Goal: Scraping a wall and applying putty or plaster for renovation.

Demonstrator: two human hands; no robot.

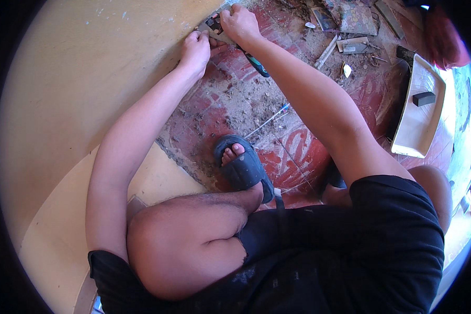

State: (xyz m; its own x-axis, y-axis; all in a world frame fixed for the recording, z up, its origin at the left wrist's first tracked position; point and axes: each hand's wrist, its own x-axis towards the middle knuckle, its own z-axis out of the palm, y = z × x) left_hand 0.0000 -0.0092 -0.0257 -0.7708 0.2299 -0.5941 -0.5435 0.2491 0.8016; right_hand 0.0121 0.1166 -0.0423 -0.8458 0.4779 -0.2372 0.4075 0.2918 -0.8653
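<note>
Both my arms reach far forward to the foot of the yellow wall [104, 68]. My left hand [195, 55] has its fingers bent and pressed together at the near edge of a greyish piece with a dark middle [213, 23], low by the wall. Just right of it, my right hand [239, 25] is closed in a fist against the far side of that piece. What either hand grips is hidden by the fingers. Below my right wrist shows a black and green tool handle [256, 65]; I cannot tell whether it lies on the floor.
Dust and rubble cover the red tiled floor [293, 157]. A thin blue-tipped stick [269, 120] lies ahead of my sandal [242, 167]. Scraps and a patterned sheet [356, 18] are at the far right. A white tray [416, 138] holds a black block [424, 98].
</note>
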